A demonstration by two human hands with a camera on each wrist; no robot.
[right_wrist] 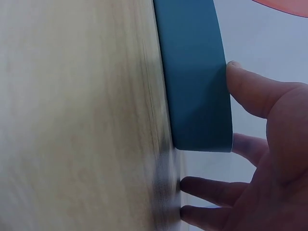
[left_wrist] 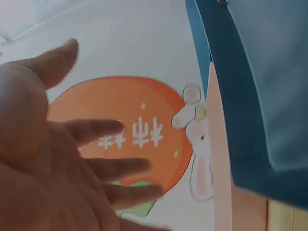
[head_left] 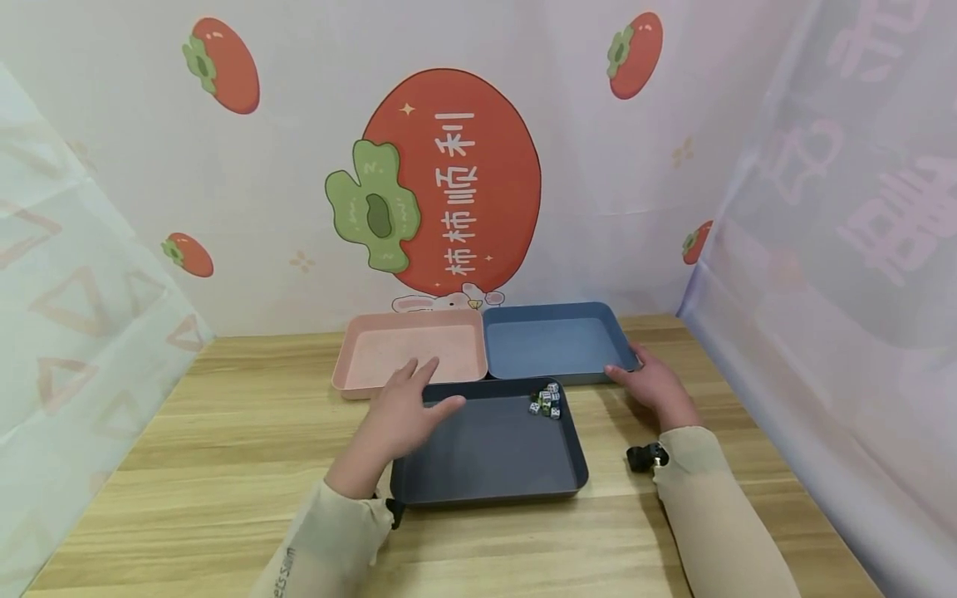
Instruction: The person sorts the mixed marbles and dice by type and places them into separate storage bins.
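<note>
My left hand hovers over the left side of the dark grey tray with fingers and thumb spread, holding nothing. Its palm and outstretched fingers show in the left wrist view. At the near right corner of the blue tray, my right hand touches the rim with its thumb. In the right wrist view the index finger lies at that corner, and the other fingers extend to the table. A cluster of small dice sits in the dark tray's far right corner.
A pink tray stands left of the blue one, side by side, behind the dark tray. The wooden table ends at a white cloth backdrop printed with persimmons, and cloth walls rise on both sides.
</note>
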